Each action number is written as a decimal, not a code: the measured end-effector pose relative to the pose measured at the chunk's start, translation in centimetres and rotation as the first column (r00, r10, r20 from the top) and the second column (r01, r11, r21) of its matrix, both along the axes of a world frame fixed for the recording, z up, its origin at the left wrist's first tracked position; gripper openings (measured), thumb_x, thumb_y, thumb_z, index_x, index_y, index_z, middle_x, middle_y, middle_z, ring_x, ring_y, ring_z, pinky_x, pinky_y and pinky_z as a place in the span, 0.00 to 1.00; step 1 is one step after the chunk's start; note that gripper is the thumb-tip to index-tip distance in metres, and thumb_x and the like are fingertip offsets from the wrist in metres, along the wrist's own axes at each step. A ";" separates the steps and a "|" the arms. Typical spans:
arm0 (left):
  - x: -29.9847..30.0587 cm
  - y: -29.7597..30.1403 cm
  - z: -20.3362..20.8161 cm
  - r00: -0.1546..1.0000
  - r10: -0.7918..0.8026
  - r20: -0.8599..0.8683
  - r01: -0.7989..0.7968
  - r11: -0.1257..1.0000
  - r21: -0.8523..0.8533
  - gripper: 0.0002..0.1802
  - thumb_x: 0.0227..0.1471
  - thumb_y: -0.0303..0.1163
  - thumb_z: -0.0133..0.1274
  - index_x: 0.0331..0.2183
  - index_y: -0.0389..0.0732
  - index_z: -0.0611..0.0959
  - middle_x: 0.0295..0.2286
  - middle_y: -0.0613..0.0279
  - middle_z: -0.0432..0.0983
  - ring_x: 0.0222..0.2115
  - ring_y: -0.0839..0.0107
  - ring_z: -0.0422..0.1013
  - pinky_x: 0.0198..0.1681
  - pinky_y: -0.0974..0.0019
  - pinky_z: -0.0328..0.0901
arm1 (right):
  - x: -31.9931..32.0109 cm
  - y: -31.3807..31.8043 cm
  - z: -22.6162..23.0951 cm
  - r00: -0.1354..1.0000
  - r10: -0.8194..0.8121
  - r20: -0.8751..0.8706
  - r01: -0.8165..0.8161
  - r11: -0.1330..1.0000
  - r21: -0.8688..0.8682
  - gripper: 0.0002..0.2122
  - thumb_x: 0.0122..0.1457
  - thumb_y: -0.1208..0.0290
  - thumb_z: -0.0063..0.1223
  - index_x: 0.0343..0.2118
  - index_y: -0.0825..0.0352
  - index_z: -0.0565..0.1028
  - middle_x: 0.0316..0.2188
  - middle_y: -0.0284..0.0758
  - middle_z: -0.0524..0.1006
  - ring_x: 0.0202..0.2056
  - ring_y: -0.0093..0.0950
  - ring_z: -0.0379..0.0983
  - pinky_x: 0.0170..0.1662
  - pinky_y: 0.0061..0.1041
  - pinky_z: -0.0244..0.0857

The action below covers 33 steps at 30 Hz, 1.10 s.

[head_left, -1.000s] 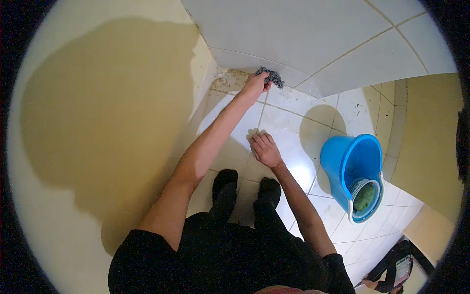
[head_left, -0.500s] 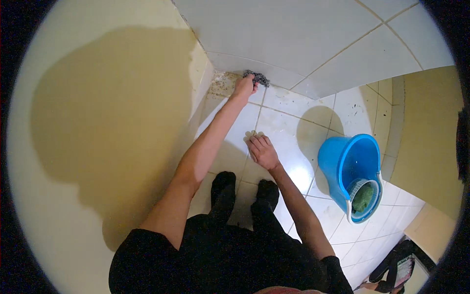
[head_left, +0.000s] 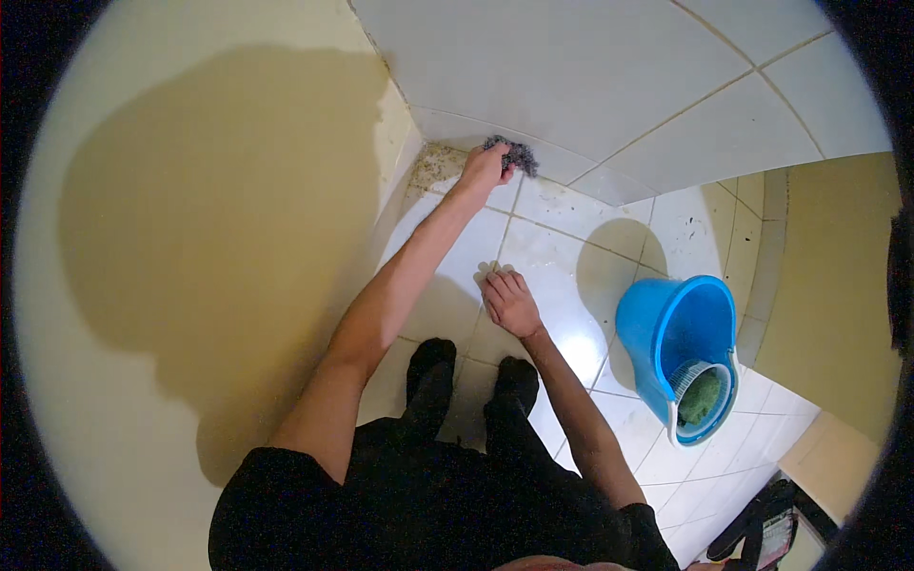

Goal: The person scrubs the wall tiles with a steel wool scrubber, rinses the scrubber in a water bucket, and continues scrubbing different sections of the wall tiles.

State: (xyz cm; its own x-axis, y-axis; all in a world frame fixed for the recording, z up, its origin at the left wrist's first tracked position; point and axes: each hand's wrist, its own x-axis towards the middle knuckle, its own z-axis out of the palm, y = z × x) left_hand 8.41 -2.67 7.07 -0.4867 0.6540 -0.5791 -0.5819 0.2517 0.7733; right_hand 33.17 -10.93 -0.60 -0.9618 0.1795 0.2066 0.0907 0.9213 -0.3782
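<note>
Head view: left hand [head_left: 484, 169] closed around grey scrub pad [head_left: 514, 154], pressed where the tiled floor [head_left: 562, 238] meets the wall base [head_left: 571, 114]. Right hand [head_left: 511, 302] open, flat on the floor, well behind pad. Blue bucket [head_left: 681, 352] off to the right.

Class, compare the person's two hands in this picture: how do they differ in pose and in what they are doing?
The left hand is stretched out to the foot of the wall and grips a grey scouring pad; the right hand lies nearer the feet, flat and empty, fingers spread on the floor tiles. Both are bare.
</note>
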 end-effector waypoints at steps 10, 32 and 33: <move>-0.6 -0.4 0.0 0.998 0.040 -0.053 -0.038 0.999 0.033 0.11 0.59 0.33 0.50 0.34 0.34 0.77 0.30 0.58 0.74 0.23 0.72 0.71 0.20 0.72 0.68 | -0.1 -0.1 0.7 0.999 0.004 0.032 -0.004 1.000 -0.013 0.24 0.54 0.69 0.54 0.56 0.67 0.71 0.54 0.40 0.71 0.58 0.38 0.65 0.64 0.44 0.55; -1.7 -0.1 -0.8 0.998 -0.053 0.018 0.053 0.999 0.010 0.09 0.60 0.32 0.50 0.35 0.35 0.76 0.30 0.58 0.73 0.23 0.71 0.71 0.19 0.73 0.67 | 0.2 0.1 0.7 0.999 0.002 0.042 -0.001 1.000 -0.020 0.23 0.56 0.69 0.52 0.57 0.66 0.70 0.54 0.41 0.70 0.59 0.39 0.64 0.65 0.44 0.53; -2.2 0.0 -2.9 0.999 -0.048 0.011 0.048 0.999 0.008 0.09 0.60 0.32 0.50 0.35 0.35 0.76 0.30 0.58 0.73 0.23 0.71 0.71 0.19 0.73 0.67 | -0.1 -0.1 0.9 0.999 0.007 0.036 -0.006 1.000 -0.022 0.23 0.56 0.69 0.52 0.57 0.66 0.70 0.54 0.41 0.70 0.59 0.39 0.64 0.65 0.44 0.53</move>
State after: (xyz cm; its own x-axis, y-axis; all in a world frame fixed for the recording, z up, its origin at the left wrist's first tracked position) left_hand 6.18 -2.68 4.15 -0.4481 0.6808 -0.5794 -0.5783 0.2735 0.7686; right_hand 33.08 -11.06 0.28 -0.9698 0.1770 0.1681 0.0982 0.9134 -0.3950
